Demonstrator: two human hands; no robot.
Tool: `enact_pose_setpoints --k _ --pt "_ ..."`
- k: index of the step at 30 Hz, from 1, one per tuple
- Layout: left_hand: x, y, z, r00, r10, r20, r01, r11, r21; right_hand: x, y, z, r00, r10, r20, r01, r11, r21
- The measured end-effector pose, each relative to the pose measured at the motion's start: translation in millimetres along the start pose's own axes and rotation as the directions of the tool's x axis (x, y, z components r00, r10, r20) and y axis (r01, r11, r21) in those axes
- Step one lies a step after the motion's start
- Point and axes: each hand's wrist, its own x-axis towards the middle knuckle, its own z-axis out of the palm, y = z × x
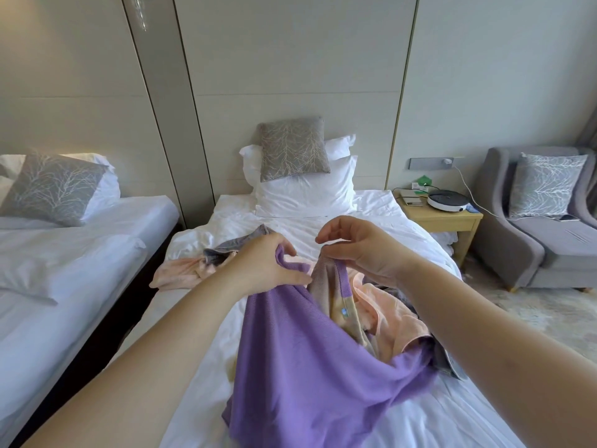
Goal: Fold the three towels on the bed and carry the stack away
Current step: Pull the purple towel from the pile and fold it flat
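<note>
Purple towel (pixel 300 367) held up over the bed (pixel 200 321); left grip (pixel 268 266) clutches its top edge, right grip (pixel 368 253) pinches the edge alongside; small blue tag (pixel 345 312) on it, writing unreadable; peach towel (pixel 391 315) and grey towel (pixel 223 253) partly hidden behind.

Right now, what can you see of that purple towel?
The purple towel is soft, finely ribbed cloth, lilac on its face. A beige reverse shows where the top edge turns over, with a small blue label there. It is unfolded and rumpled. The left hand grips one upper corner and the right hand pinches the edge beside it, lifting the top. The rest drapes onto the white bed, partly over a peach towel.
</note>
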Motion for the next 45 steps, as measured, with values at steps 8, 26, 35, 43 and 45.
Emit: enact_pose_setpoints --k 8,26,35,43,45 --pt "-1.0 2.9 0.8 0.996 0.067 0.058 -0.085 0.901 0.425 -2.9 -3.8 -6.9 0.998 -0.009 0.058 0.022 0.97 -0.242" --pt "2.8 22.2 14.8 0.97 0.234 0.058 -0.109 0.64 -0.76 -38.4 30.2 -26.3 0.978 0.136 0.157 -0.097 0.967 -0.235" --pt "6.0 9.4 -6.4 0.99 0.138 -0.034 -0.12 0.684 -0.72 -31.1 30.2 -33.0 0.989 0.113 -0.09 -0.139 0.915 -0.379" --pt "15.0 12.6 -10.2 0.991 0.063 -0.117 -0.108 0.896 -0.43 -1.6 -17.6 -28.9 0.964 -0.083 -0.252 -0.113 0.733 -0.67" --pt "16.5 16.3 -6.4 0.993 0.084 -0.086 -0.112 0.913 -0.393 3.2 -25.1 -22.0 0.968 -0.093 -0.233 -0.104 0.695 -0.712"
